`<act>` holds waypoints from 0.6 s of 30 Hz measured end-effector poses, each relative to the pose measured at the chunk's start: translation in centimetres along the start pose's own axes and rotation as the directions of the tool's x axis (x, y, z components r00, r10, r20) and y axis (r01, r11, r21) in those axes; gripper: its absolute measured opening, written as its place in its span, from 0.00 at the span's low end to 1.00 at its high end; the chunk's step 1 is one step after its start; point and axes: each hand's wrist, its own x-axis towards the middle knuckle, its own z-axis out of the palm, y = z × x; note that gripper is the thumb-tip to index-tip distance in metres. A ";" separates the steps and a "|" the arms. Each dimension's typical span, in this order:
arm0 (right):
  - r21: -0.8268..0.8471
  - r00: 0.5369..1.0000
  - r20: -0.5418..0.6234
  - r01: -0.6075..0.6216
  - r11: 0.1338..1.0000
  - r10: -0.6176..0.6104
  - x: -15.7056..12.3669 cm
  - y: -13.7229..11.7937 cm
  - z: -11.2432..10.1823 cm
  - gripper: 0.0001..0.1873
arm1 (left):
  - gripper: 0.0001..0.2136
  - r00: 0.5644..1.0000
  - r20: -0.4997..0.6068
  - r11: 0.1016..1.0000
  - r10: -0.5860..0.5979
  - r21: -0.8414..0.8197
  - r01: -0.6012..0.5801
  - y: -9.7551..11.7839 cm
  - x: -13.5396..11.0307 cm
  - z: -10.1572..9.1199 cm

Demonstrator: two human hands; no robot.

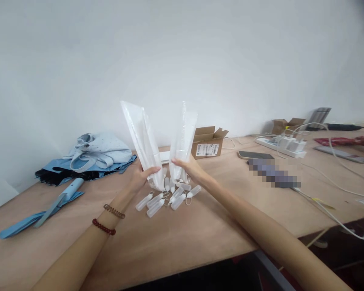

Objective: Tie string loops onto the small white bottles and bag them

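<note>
My left hand (138, 176) is closed around a folded clear plastic bag (142, 133), its thumb lying across the front. In my right hand (190, 168) is another upright bundle of clear plastic (183, 131), gripped between thumb and fingers. Whether the two bundles join into one bag I cannot tell. Directly below both hands, several small translucent squeeze bottles (178, 201) with thin nozzles and loop-like ties lie scattered on the wooden table (182, 246). Some bottles are partly hidden behind the lower ends of the plastic.
A cardboard box (208, 143) stands behind my right hand. To the left lie pale blue fabric (98, 149) and a blue strap-like piece (48, 212). Rightward are a phone (255, 155), a power strip (282, 144) with plugs, trailing white cables and a blurred-out dark object (269, 173).
</note>
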 end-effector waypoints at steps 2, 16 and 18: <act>-0.018 1.000 -0.017 -0.020 1.000 0.020 0.0 0.4 0.4 0.45 | 0.27 0.997 0.072 0.998 -0.024 -0.062 0.029 -0.1 -0.1 0.4; 0.030 0.998 0.042 0.046 0.998 -0.048 0.4 0.4 1.5 0.45 | 0.33 0.989 0.144 0.999 0.029 -0.033 -0.024 -0.9 0.2 2.2; 0.002 0.997 0.059 0.054 0.999 -0.054 0.3 0.1 1.5 0.47 | 0.32 0.999 0.039 0.999 0.022 -0.039 -0.020 -0.9 0.2 2.3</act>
